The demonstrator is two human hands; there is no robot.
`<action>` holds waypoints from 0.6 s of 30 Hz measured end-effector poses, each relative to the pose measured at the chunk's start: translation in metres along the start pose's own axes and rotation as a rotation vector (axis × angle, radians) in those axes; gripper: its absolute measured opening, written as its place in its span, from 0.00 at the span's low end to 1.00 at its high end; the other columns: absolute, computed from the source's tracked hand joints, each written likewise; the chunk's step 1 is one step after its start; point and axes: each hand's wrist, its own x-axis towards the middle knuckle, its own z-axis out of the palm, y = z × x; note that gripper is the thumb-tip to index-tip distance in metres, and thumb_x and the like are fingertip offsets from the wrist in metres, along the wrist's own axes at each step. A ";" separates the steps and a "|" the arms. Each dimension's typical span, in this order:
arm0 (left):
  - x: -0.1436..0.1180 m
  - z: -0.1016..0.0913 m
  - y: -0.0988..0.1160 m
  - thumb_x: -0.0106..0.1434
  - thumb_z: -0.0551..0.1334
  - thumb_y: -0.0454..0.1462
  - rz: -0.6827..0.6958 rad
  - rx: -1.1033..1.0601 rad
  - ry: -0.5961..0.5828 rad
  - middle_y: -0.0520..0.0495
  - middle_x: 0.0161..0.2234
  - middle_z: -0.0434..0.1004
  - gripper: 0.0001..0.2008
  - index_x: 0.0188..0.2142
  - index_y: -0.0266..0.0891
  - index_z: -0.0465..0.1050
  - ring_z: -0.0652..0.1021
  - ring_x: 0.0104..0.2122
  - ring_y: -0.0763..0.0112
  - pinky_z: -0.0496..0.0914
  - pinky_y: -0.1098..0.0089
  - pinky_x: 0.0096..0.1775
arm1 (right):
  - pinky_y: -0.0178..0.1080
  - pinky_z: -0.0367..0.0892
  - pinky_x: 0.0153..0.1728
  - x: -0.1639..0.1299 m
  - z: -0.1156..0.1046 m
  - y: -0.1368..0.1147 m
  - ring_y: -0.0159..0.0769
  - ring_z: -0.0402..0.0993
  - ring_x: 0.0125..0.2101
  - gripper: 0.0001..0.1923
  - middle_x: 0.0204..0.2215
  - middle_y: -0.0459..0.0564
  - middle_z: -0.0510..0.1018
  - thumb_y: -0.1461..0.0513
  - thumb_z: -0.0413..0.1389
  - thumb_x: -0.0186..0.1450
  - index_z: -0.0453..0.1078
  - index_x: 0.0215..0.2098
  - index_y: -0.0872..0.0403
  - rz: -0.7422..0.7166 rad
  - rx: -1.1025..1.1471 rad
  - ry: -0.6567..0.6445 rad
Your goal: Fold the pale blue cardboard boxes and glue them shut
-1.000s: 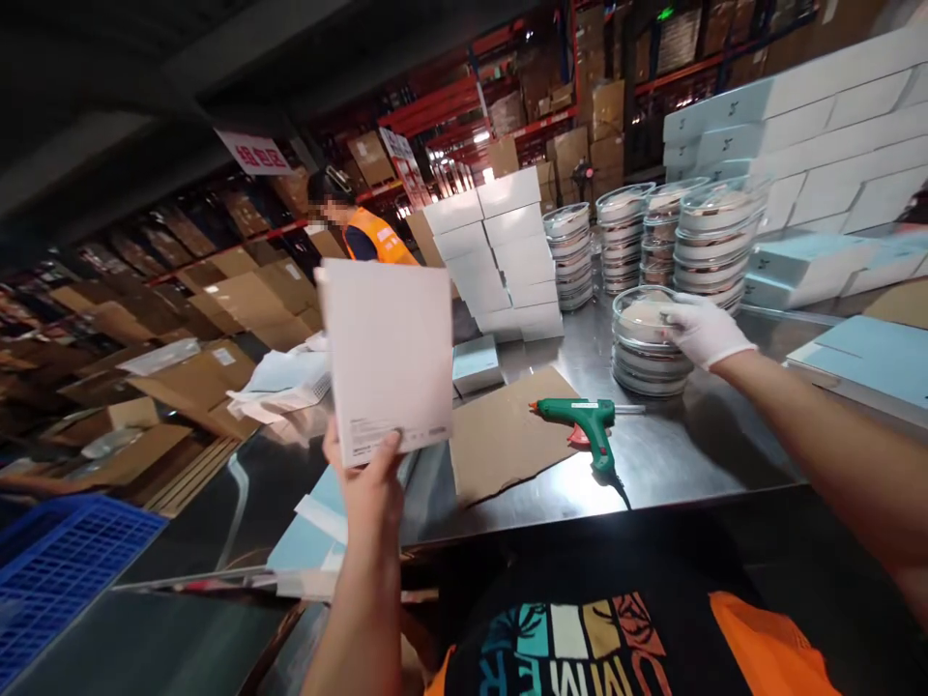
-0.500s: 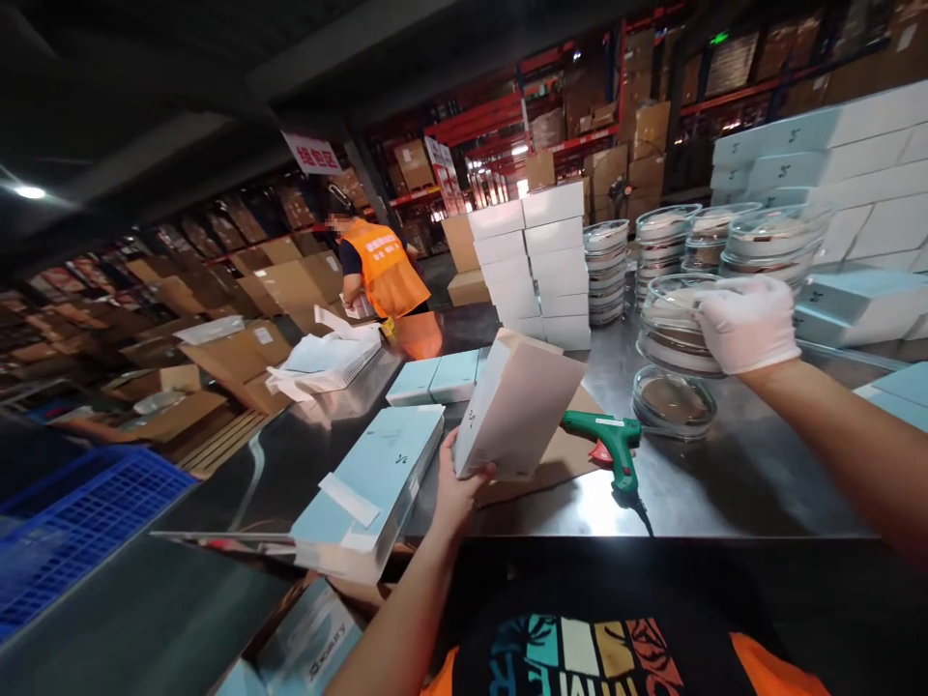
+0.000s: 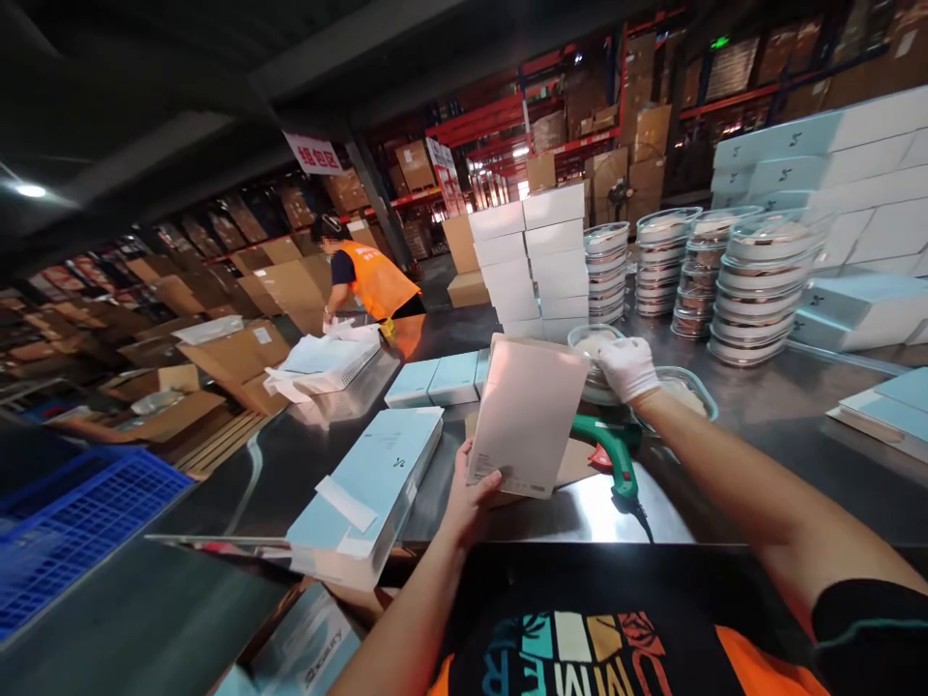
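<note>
My left hand (image 3: pixel 468 495) grips the lower edge of a flat white box (image 3: pixel 528 416) and holds it upright over the steel table (image 3: pixel 725 483). My gloved right hand (image 3: pixel 629 369) holds a round clear container (image 3: pixel 593 343) just behind the box's top right corner. A second clear container (image 3: pixel 685 391) sits on the table under my right forearm. A green glue gun (image 3: pixel 616 452) lies on brown cardboard (image 3: pixel 572 466) just right of the box.
Pale blue flat boxes (image 3: pixel 373 483) lie at my left. Stacks of clear containers (image 3: pixel 758 290) and white boxes (image 3: pixel 533 256) stand at the back. A blue crate (image 3: pixel 72 522) is at far left. A person in an orange vest (image 3: pixel 369 280) works beyond the table.
My right hand lifted clear containers off the stack and carried one left to the box's top. My left hand lowered the white box toward the table's centre.
</note>
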 end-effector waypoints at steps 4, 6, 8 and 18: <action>-0.005 -0.024 0.002 0.46 0.83 0.56 0.059 0.125 0.022 0.41 0.55 0.79 0.52 0.65 0.47 0.65 0.80 0.53 0.50 0.77 0.51 0.54 | 0.50 0.59 0.53 -0.042 -0.004 0.009 0.50 0.73 0.49 0.09 0.48 0.63 0.83 0.59 0.57 0.72 0.77 0.42 0.55 0.083 0.018 -0.068; -0.004 -0.036 0.000 0.47 0.82 0.58 0.093 0.172 0.065 0.40 0.54 0.79 0.52 0.66 0.47 0.66 0.81 0.52 0.49 0.77 0.49 0.53 | 0.55 0.58 0.54 -0.075 -0.015 0.028 0.57 0.72 0.53 0.14 0.55 0.68 0.81 0.52 0.59 0.70 0.78 0.44 0.54 0.159 0.018 -0.087; -0.002 -0.043 -0.004 0.47 0.82 0.57 0.123 0.197 0.109 0.39 0.55 0.79 0.52 0.66 0.46 0.67 0.81 0.52 0.48 0.76 0.49 0.54 | 0.55 0.61 0.50 -0.105 -0.025 0.051 0.58 0.74 0.51 0.13 0.51 0.65 0.83 0.50 0.62 0.66 0.76 0.35 0.51 0.196 0.037 -0.154; 0.011 -0.031 -0.005 0.46 0.81 0.47 0.179 0.341 0.103 0.40 0.62 0.76 0.49 0.65 0.46 0.67 0.77 0.59 0.48 0.70 0.55 0.60 | 0.52 0.71 0.44 -0.112 -0.103 0.066 0.54 0.80 0.41 0.11 0.35 0.61 0.84 0.57 0.53 0.69 0.77 0.35 0.49 0.422 0.180 0.272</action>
